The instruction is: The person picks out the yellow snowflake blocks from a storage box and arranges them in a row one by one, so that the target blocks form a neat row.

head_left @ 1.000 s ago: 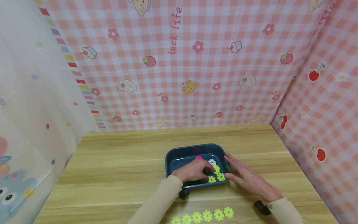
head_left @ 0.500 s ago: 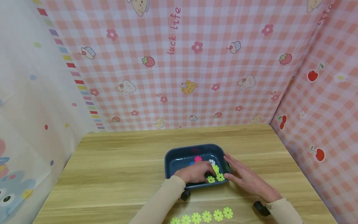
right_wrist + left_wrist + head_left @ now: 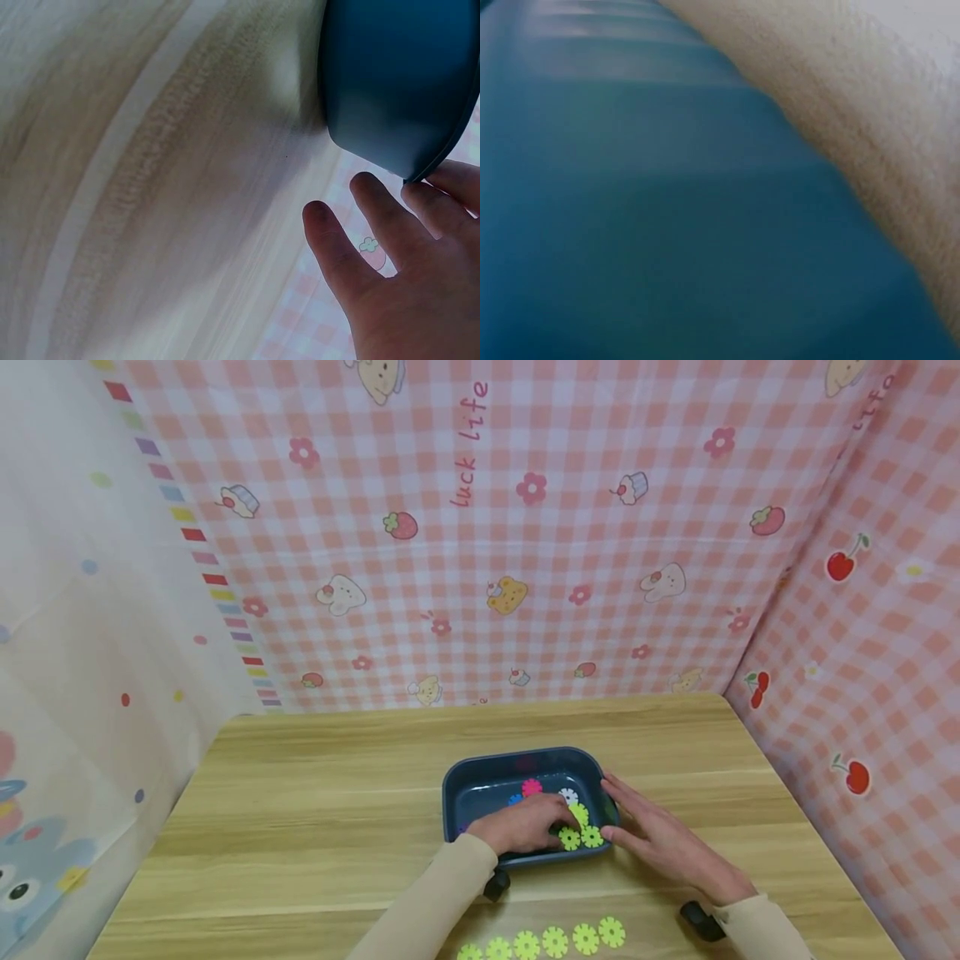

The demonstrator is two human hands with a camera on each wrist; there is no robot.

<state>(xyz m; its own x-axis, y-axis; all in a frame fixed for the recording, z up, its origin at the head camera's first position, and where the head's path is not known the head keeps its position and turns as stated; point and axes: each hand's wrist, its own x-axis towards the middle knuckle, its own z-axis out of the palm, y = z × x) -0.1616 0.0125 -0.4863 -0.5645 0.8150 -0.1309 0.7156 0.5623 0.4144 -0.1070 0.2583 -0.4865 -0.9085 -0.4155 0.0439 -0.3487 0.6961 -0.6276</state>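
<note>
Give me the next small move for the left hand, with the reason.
Probably pinch one lime-green disc and lift it out of the tray. The left hand has its fingertips at such discs, a row of matching discs lies on the table in front, and the right hand touches the tray's end, which may steady it.

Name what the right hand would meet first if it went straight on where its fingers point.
The right hand would most likely meet the dark blue tray; the fingertips lie at its end, though exact contact is unclear.
</note>
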